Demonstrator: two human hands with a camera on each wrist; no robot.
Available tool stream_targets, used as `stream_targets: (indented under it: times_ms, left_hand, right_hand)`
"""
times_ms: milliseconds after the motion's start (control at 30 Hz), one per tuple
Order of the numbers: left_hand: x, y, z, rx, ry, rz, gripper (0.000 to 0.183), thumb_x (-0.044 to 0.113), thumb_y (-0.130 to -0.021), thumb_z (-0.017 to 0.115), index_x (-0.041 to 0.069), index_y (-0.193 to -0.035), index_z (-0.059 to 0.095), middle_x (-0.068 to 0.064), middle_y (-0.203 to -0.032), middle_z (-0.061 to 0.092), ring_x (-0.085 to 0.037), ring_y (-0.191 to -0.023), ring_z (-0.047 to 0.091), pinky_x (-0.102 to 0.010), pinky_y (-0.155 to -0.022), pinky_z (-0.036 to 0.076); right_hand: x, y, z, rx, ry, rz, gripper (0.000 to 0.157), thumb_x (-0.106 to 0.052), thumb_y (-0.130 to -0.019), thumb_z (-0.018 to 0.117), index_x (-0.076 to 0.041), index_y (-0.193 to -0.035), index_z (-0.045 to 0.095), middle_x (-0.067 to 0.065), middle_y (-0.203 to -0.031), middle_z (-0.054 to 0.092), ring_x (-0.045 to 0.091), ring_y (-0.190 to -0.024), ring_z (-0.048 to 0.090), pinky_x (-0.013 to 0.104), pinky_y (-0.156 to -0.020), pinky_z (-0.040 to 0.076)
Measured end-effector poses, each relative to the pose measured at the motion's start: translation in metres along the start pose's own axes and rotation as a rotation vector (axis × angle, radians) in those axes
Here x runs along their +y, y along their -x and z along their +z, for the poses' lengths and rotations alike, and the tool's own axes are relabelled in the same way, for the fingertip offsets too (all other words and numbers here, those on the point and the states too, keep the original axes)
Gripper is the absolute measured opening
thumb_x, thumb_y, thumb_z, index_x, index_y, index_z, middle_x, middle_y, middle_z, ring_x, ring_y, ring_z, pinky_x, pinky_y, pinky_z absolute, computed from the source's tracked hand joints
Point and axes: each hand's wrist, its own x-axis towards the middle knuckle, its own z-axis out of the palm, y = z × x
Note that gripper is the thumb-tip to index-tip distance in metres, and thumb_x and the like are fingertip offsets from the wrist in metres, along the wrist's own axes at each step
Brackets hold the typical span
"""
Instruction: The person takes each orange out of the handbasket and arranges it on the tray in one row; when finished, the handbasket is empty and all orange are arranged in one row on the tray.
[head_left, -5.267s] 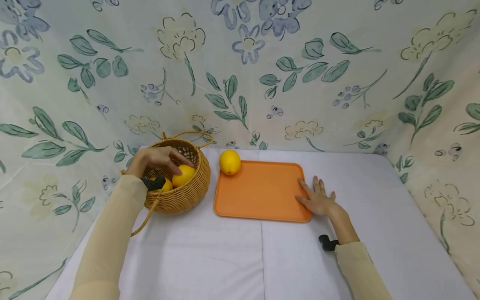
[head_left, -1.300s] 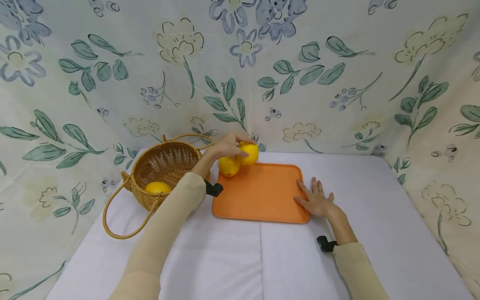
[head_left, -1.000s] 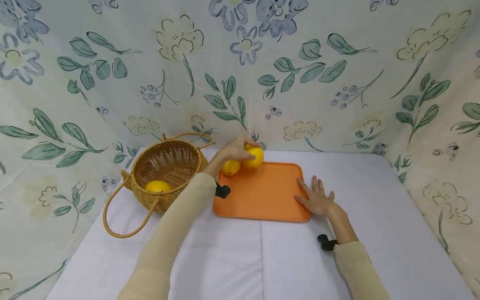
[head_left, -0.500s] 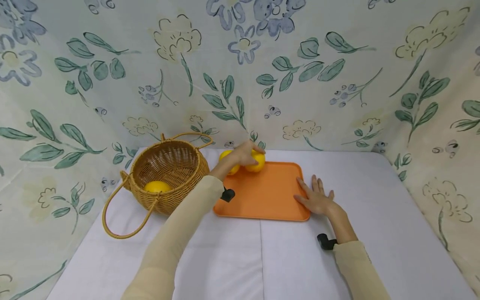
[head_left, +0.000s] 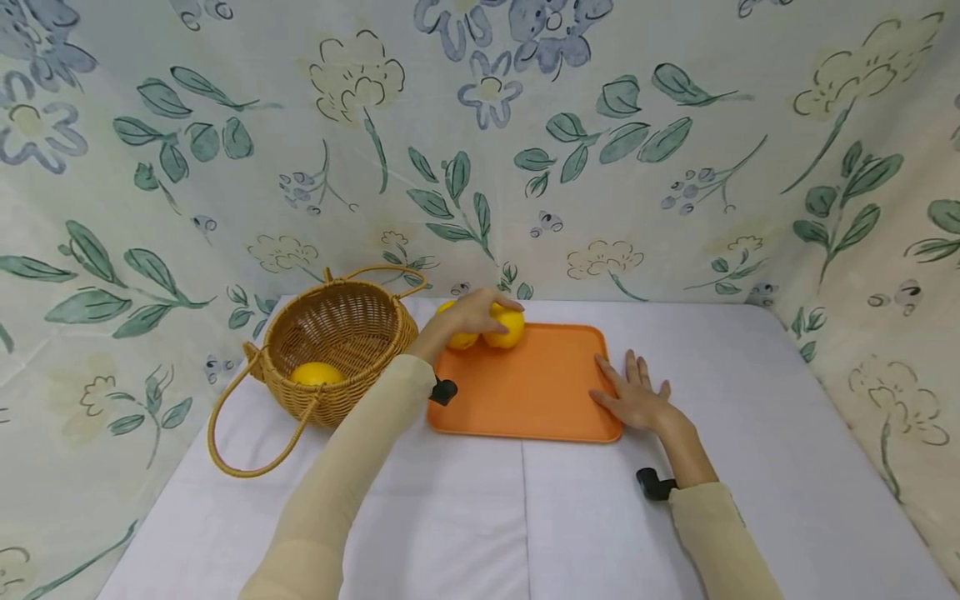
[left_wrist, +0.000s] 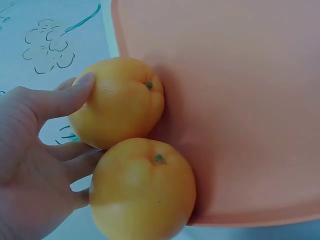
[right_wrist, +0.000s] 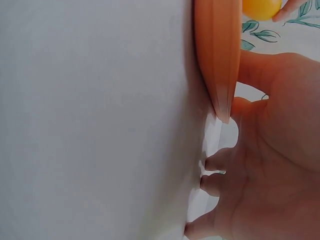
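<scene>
My left hand [head_left: 474, 310] holds a yellow orange [head_left: 510, 328] at the back left of the orange tray [head_left: 540, 383]. In the left wrist view, the thumb lies on top of this held orange [left_wrist: 120, 105], and other fingers reach behind the fruit. A second orange [left_wrist: 145, 190] sits right against it near the tray's corner, partly hidden by the hand in the head view. My right hand [head_left: 637, 400] lies spread at the tray's right edge. Its thumb and index finger touch the rim, while the other fingers rest on the white cloth.
A wicker basket [head_left: 330, 410] with looped handles stands left of the tray, one orange [head_left: 317, 373] inside it. White cloth [head_left: 442, 508] covers the table. A floral curtain [head_left: 480, 167] hangs close behind the table's back edge.
My left hand has taken an orange out of the basket, carried it right and lowered it to the tray beside the other one. My right hand has stayed at the tray's edge.
</scene>
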Motion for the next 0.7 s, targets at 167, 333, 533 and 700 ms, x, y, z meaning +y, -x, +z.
stream_targets:
  times_ms: [167, 333, 533, 700]
  left_hand:
    - [-0.005, 0.004, 0.001, 0.018, 0.053, 0.006, 0.048, 0.010, -0.095, 0.074, 0.018, -0.141, 0.066, -0.008, -0.153, 0.056, -0.031, -0.147, 0.044, -0.049, -0.125, 0.033]
    - [-0.010, 0.006, 0.003, 0.030, 0.096, 0.013, 0.048, 0.009, -0.095, 0.074, 0.018, -0.142, 0.065, -0.007, -0.153, 0.057, -0.031, -0.148, 0.043, -0.050, -0.126, 0.031]
    - [-0.011, 0.007, 0.002, 0.033, 0.089, -0.017, 0.048, 0.014, -0.096, 0.074, 0.022, -0.142, 0.065, -0.007, -0.154, 0.055, -0.032, -0.147, 0.043, -0.053, -0.126, 0.030]
    - [-0.011, 0.008, 0.001, 0.034, 0.069, -0.006, 0.047, 0.014, -0.096, 0.074, 0.022, -0.142, 0.065, -0.007, -0.154, 0.053, -0.032, -0.144, 0.044, -0.053, -0.124, 0.033]
  right_hand:
    - [0.001, 0.000, 0.000, 0.002, -0.003, -0.003, 0.077, -0.049, -0.107, 0.046, -0.012, -0.166, 0.013, 0.040, -0.164, -0.016, 0.060, -0.152, -0.015, 0.087, -0.109, -0.009]
    - [0.002, 0.000, 0.000, 0.003, -0.006, -0.007, 0.077, -0.050, -0.107, 0.046, -0.012, -0.166, 0.013, 0.040, -0.164, -0.016, 0.060, -0.152, -0.015, 0.088, -0.109, -0.010]
    - [0.001, 0.000, 0.000, 0.005, -0.010, -0.010, 0.077, -0.049, -0.108, 0.046, -0.011, -0.166, 0.013, 0.040, -0.164, -0.016, 0.060, -0.152, -0.015, 0.088, -0.109, -0.010]
    - [0.000, 0.000, 0.000, 0.005, -0.006, -0.006, 0.077, -0.049, -0.108, 0.046, -0.011, -0.166, 0.013, 0.039, -0.164, -0.016, 0.060, -0.152, -0.015, 0.087, -0.110, -0.010]
